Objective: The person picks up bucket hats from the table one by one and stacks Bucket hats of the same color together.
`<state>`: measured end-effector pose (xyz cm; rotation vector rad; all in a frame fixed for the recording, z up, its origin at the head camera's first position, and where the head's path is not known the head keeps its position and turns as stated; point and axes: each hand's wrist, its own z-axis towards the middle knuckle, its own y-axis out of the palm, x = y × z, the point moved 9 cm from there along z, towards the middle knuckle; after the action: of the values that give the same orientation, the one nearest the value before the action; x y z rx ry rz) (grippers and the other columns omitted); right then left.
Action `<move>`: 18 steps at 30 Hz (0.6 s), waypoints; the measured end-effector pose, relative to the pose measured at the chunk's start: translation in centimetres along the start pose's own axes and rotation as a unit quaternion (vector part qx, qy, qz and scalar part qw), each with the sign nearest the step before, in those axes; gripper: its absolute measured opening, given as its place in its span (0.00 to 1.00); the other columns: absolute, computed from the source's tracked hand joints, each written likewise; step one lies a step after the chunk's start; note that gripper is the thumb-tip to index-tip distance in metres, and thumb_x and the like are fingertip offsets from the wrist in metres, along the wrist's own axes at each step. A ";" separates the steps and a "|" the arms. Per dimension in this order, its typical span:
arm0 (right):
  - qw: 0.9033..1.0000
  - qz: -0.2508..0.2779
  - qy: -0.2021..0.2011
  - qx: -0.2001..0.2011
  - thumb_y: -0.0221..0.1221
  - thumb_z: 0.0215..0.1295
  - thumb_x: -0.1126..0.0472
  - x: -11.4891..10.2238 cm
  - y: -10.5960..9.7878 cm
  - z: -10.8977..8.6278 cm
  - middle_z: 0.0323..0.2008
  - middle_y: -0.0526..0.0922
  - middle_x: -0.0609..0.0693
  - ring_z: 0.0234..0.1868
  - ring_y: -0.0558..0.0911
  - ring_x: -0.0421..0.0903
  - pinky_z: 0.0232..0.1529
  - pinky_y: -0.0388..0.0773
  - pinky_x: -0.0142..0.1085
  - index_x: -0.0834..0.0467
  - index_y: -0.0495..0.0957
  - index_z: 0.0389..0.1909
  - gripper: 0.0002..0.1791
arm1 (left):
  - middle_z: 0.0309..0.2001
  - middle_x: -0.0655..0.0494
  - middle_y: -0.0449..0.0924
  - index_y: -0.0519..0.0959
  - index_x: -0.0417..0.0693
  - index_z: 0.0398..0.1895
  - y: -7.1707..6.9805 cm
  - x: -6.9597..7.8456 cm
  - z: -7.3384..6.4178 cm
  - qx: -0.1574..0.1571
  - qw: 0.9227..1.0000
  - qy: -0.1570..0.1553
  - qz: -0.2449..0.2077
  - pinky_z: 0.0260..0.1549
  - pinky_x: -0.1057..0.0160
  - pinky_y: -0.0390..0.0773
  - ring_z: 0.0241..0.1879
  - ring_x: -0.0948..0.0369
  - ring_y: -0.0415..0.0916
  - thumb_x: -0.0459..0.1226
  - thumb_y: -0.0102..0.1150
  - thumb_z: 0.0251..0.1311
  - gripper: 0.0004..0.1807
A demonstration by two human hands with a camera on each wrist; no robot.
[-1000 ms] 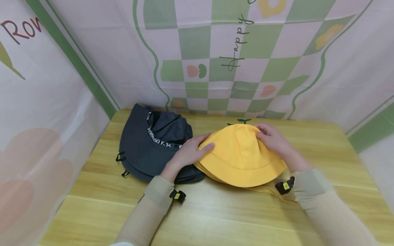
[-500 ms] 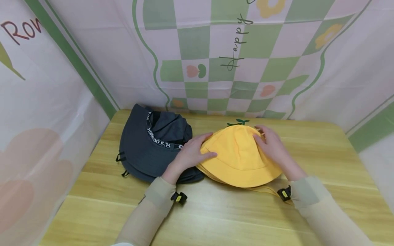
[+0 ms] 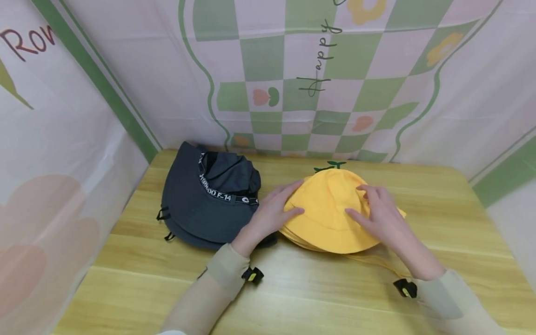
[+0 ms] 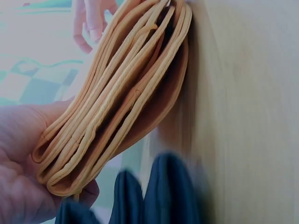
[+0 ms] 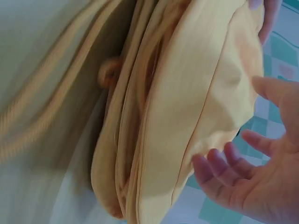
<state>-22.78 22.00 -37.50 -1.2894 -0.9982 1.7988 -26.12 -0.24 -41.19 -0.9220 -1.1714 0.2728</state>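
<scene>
A stack of yellow bucket hats (image 3: 326,209) lies on its side on the wooden table, with a green sprout ornament (image 3: 335,164) at the crown's back. My left hand (image 3: 268,216) grips the stack's left side. In the left wrist view, its thumb and fingers wrap round the layered yellow brims (image 4: 112,102). At the right of the crown is my right hand (image 3: 383,216), its fingers spread and loosely bent. The right wrist view shows that hand (image 5: 275,172) holding nothing, with fingertips right at the cloth of the top hat (image 5: 201,107).
Dark grey-blue caps (image 3: 197,209), stacked with a lettered inner band, lie left of the yellow hats, partly behind my left forearm. A yellow cord (image 3: 377,260) trails from the hats over the table (image 3: 326,298). A patterned curtain (image 3: 268,60) stands behind the table.
The yellow stack has shifted slightly right, with my left hand moving along. My right hand has come down and nearer along the crown's right side, its fingers spreading from the cloth.
</scene>
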 end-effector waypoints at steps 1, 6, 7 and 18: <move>1.000 -0.008 0.001 -0.013 0.65 0.66 0.51 0.0 0.1 -0.3 0.49 0.71 0.69 0.46 0.72 0.60 0.39 0.70 0.47 0.67 0.65 0.65 0.36 | 0.73 0.55 0.67 0.50 0.74 0.79 0.2 0.3 0.1 0.000 1.000 0.003 0.000 0.65 0.49 0.72 0.71 0.53 0.66 0.52 0.58 0.69 0.40; 0.998 -0.035 -0.005 -0.045 0.66 0.64 0.48 0.6 0.5 -1.5 0.57 0.71 0.74 0.54 0.71 0.72 0.49 0.71 0.62 0.66 0.59 0.72 0.44 | 0.72 0.49 0.66 0.45 0.74 0.80 2.0 1.7 0.6 -0.009 1.000 0.010 0.008 0.61 0.52 0.76 0.67 0.53 0.71 0.47 0.55 0.72 0.40; 0.998 -0.038 -0.006 -0.043 0.67 0.63 0.48 0.9 0.5 -1.6 0.57 0.70 0.75 0.55 0.70 0.74 0.51 0.70 0.64 0.67 0.58 0.73 0.46 | 0.72 0.48 0.65 0.44 0.75 0.80 2.5 2.0 0.7 -0.012 1.000 0.009 0.014 0.60 0.52 0.77 0.66 0.52 0.71 0.47 0.54 0.72 0.40; 0.997 -0.058 0.011 -0.049 0.65 0.65 0.45 5.0 0.0 -2.2 0.61 0.67 0.77 0.56 0.67 0.78 0.52 0.66 0.70 0.67 0.53 0.76 0.49 | 0.76 0.41 0.56 0.41 0.67 0.81 6.8 4.6 2.1 -0.049 0.997 0.018 0.049 0.64 0.56 0.74 0.71 0.51 0.66 0.45 0.45 0.77 0.37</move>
<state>-21.99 26.72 -40.06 -1.2802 -1.1384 1.6618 -24.28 7.89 -42.96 -1.0674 -1.1153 0.2784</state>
